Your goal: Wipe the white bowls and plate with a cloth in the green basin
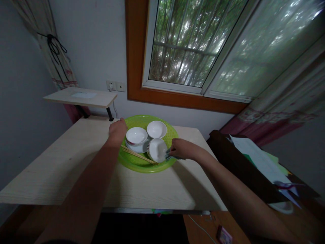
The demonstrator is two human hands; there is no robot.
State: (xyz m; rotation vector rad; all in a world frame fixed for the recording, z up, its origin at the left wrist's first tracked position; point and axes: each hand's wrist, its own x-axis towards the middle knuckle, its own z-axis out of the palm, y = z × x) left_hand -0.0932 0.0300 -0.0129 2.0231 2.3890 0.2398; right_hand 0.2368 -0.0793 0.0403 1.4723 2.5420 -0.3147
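Observation:
On the desk lies a round green tray (142, 167) carrying white bowls and a plate. My left hand (118, 130) is closed on the tray's left rim. At the tray's right side my right hand (177, 149) grips a greyish cloth (169, 155). The cloth is close to a tilted bowl (157, 150); whether it touches the bowl I cannot tell. One bowl (137, 135) sits on a white plate (139, 148), and another bowl (156, 129) stands at the back. Wooden chopsticks (137, 155) lie across the tray's front left.
The pale wooden desk (152, 193) stands against the wall below a window (188, 44). A small raised shelf (81, 96) is at the back left, with a paper on it. To the right, papers (261, 161) lie on a dark brown surface.

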